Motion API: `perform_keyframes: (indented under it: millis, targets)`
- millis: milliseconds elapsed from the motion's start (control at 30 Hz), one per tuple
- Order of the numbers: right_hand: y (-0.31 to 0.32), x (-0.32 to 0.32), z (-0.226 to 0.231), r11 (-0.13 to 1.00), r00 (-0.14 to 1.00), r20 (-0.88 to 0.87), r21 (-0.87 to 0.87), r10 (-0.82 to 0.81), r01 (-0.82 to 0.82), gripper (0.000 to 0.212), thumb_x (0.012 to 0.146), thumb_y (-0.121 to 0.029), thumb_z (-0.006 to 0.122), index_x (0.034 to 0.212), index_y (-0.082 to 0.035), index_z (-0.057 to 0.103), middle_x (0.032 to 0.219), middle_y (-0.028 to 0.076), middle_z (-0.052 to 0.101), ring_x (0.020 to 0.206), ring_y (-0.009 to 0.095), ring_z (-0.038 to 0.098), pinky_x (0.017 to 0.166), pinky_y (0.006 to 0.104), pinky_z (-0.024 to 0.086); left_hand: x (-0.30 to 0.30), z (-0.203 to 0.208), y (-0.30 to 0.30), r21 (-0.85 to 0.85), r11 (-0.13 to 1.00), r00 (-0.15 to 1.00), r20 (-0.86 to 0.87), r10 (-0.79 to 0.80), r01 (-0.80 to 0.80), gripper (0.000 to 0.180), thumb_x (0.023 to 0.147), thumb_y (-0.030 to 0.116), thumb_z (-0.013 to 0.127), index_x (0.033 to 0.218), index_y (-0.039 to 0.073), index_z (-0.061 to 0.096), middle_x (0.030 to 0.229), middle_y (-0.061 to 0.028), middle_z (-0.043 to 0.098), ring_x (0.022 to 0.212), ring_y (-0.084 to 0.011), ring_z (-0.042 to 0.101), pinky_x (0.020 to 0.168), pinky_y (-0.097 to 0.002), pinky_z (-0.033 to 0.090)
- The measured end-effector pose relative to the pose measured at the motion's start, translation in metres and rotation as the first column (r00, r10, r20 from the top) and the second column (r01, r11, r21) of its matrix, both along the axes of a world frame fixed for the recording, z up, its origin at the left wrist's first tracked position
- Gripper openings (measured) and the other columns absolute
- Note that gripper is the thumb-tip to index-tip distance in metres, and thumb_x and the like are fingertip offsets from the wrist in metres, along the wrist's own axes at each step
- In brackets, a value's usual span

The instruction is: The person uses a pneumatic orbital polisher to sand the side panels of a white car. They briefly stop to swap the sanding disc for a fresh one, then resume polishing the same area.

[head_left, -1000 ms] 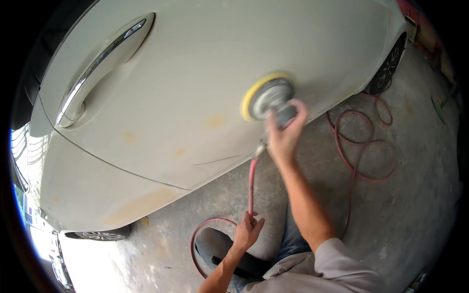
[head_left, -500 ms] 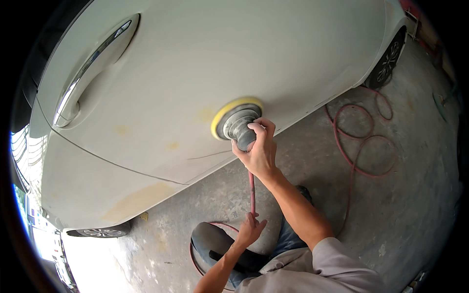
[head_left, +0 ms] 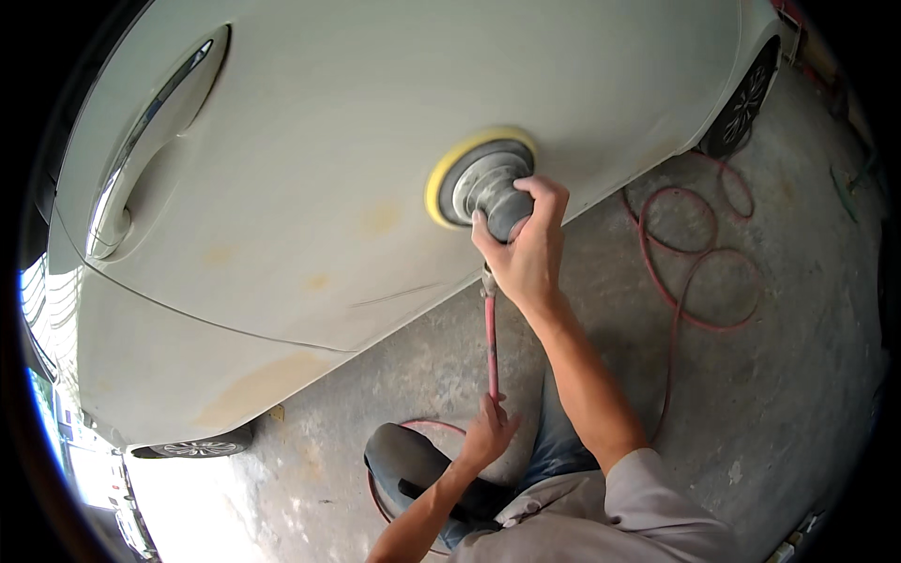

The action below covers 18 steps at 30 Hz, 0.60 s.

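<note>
My right hand (head_left: 533,249) is wrapped round the grey body of an air sander (head_left: 488,188). The sander's round pad, with a yellow rim, lies against the pale car door (head_left: 310,159). From its lower side a red air hose (head_left: 492,342) runs down towards me. Near my knee, my left hand (head_left: 489,433) is closed round that hose. Yellowish patches (head_left: 383,218) mark the door panel to the left of the pad, and a thin scratch-like line runs below them.
A chrome-trimmed door handle (head_left: 155,141) is at the upper left. More hose (head_left: 704,253) lies in loops on the concrete floor (head_left: 732,394) to the right. Car wheels show at the far right (head_left: 746,103) and lower left (head_left: 200,448). My bent knee (head_left: 404,460) is beside my left hand.
The sander has moved up and to the right across the door with my right hand. My left hand keeps hold of the hose, shifted only slightly. The view has tilted a little.
</note>
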State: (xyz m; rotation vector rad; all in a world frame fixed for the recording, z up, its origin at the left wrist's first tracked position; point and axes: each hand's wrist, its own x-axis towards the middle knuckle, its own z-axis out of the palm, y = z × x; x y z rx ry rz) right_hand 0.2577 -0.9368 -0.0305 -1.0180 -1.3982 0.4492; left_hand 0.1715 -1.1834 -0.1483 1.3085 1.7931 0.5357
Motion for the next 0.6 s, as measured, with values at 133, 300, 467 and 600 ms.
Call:
perform_keyframes:
  millis: [133,300,467,600]
  targets:
    - [0.003,0.003,-0.008,0.991,0.999,-0.015,0.131,-0.033,0.035,0.06,0.076,-0.014,0.082,0.122,-0.007,0.044,0.125,0.013,0.044,0.055,0.017,0.057,0.055,0.0336,0.052,-0.002,-0.002,0.0,-0.027,1.0,0.999,-0.036,0.006,-0.007,0.051,0.09,0.029,0.073,0.122,-0.001,0.046,0.075,-0.0111,0.058,0.068,-0.0267,0.062,0.063,-0.041,0.048]
    - [-0.001,-0.006,-0.005,0.991,0.998,-0.047,0.131,-0.035,0.041,0.06,0.076,-0.013,0.082,0.122,-0.006,0.044,0.124,0.015,0.044,0.072,0.023,0.057,0.064,0.0358,0.053,-0.005,-0.008,-0.004,-0.039,0.999,1.0,-0.009,0.018,-0.018,0.05,0.09,0.027,0.072,0.121,-0.002,0.045,0.073,-0.0099,0.058,0.062,-0.0251,0.061,0.057,-0.0392,0.048]
    - [-0.024,-0.04,-0.004,0.984,0.994,-0.016,0.147,0.106,-0.102,0.062,0.073,-0.013,0.084,0.121,-0.007,0.045,0.124,0.016,0.044,0.071,0.024,0.064,0.057,0.033,0.057,-0.014,-0.019,-0.004,-0.062,0.989,0.989,0.05,0.139,-0.136,0.053,0.088,0.026,0.074,0.12,-0.003,0.043,0.075,-0.0121,0.058,0.067,-0.0307,0.063,0.062,-0.0431,0.049]
    - [-0.035,-0.05,-0.029,0.975,0.995,0.04,0.201,0.092,-0.099,0.064,0.073,-0.016,0.085,0.121,-0.008,0.045,0.124,0.016,0.045,0.071,0.027,0.066,0.055,0.0356,0.057,-0.012,-0.024,-0.008,-0.149,0.982,0.993,-0.008,0.117,-0.116,0.054,0.088,0.026,0.074,0.121,-0.003,0.043,0.075,-0.0124,0.059,0.067,-0.031,0.064,0.062,-0.0427,0.049]
